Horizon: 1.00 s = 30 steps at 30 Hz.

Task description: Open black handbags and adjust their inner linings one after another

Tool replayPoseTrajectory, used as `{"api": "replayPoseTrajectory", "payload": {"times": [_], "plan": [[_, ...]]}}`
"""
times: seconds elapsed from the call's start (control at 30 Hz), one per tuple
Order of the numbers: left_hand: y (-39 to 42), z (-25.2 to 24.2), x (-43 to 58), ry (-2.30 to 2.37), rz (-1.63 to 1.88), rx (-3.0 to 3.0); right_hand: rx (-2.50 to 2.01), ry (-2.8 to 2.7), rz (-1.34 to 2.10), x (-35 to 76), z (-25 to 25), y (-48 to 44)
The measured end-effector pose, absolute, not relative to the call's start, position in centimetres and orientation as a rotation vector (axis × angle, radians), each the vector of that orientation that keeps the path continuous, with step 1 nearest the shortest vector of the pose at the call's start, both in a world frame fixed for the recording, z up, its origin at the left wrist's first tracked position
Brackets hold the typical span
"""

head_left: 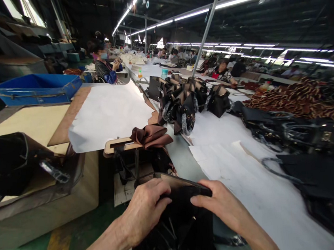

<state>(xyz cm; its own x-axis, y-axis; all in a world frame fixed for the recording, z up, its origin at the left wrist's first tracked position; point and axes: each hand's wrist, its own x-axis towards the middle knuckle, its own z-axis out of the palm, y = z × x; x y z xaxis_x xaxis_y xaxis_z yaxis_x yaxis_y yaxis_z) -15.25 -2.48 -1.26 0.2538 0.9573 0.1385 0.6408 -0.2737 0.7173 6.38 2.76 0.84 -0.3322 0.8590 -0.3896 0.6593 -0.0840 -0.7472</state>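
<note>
A black handbag (185, 214) with a tan inner lining hangs open-topped between my hands, low in the middle of the head view. My left hand (148, 206) grips its rim on the left, thumb and fingers closed on the edge. On the right, my right hand (213, 201) pinches the same rim between thumb and fingers. Just beyond the bag, a brown folded cloth piece (151, 136) lies at the end of a narrow wooden board (121, 145). The lower part of the bag is dark and hard to make out.
Several black bags (179, 100) stand on the long table, with more black bags (318, 172) at the right. White paper (109, 115) covers a surface ahead. At left are a blue bin (38, 89) and a black bag (6, 163). A masked person (105, 67) sits farther back.
</note>
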Motion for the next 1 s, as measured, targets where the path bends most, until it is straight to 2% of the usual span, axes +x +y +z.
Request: {"api": "replayPoseTrajectory", "payload": {"times": [0.47,0.7,1.0], "plan": [[-3.3,-2.5,-15.2,1.192,0.723,2.178,-1.744,-2.061,1.290,5.1,1.1,2.0],[-3.5,-2.5,-15.6,1.246,0.804,2.282,-1.715,-2.029,1.348,5.0,0.8,1.9],[-3.7,-1.8,-15.5,1.280,0.700,2.238,-1.707,-2.055,1.319,4.9,0.6,1.9]]}}
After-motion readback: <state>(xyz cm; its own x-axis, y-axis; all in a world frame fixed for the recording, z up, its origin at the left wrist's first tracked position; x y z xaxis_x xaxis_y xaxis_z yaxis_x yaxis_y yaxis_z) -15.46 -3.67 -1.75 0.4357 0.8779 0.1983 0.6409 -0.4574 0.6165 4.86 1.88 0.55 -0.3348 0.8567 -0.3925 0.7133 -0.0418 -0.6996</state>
